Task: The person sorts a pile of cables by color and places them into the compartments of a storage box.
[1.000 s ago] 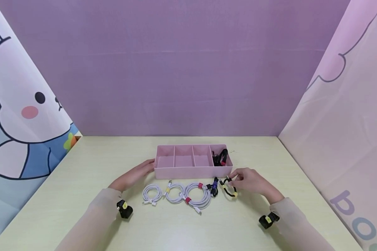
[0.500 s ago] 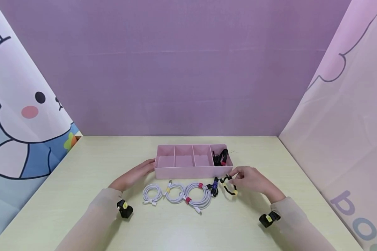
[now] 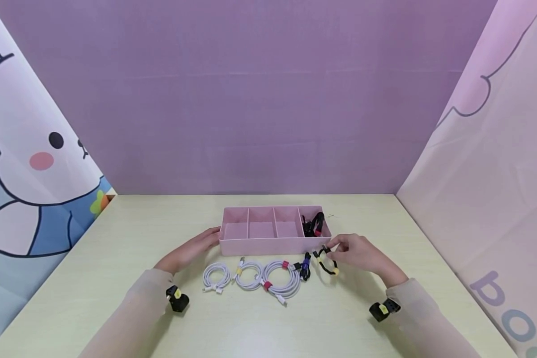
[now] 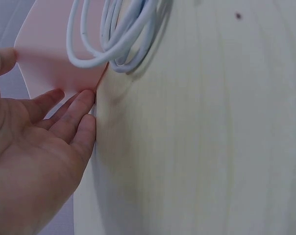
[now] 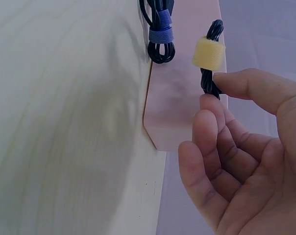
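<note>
My left hand [image 3: 196, 248] rests its fingertips against the left end of a pink divided box [image 3: 268, 247]; in the left wrist view the fingers [image 4: 72, 117] lie fairly straight along its wall. Between thumb and fingers, my right hand [image 3: 355, 253] pinches a coiled black cable [image 3: 326, 269] with yellow ties, just in front of the box's right corner. The right wrist view shows a yellow strap [image 5: 209, 54] round this cable, above the pinching fingertips. A second black cable [image 3: 318, 222] with a red tie lies in the box's rightmost compartment.
In front of the box lie a white cable coil [image 3: 217, 275], another with a yellow tie [image 3: 249, 276], and a larger one with red ties [image 3: 291, 286]. Beside them is a black cable with a purple tie [image 3: 305, 268]. A purple partition [image 3: 259, 99] stands behind the table.
My right hand has risen slightly, lifting the yellow-tied black cable a little with it. The left hand stays at the box's left end.
</note>
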Demonstrator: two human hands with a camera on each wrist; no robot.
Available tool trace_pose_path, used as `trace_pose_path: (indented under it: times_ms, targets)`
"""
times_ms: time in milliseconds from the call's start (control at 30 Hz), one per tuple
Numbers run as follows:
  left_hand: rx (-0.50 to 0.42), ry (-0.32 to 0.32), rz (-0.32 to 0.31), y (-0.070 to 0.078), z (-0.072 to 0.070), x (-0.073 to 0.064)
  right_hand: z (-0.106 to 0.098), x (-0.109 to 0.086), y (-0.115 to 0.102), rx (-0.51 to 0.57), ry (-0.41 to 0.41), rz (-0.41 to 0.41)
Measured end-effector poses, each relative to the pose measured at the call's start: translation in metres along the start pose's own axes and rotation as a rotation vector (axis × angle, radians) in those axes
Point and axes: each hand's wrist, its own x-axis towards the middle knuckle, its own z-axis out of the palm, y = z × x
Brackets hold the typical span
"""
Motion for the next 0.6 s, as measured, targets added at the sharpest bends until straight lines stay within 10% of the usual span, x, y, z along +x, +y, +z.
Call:
trace_pose_path:
  times_ms: [600]
  targets:
    - [-0.005, -0.005, 0.005, -0.0007, 0.0004, 0.0007, -0.0067, 0.0012, -0.0084, 0.026, 0.011, 0.009]
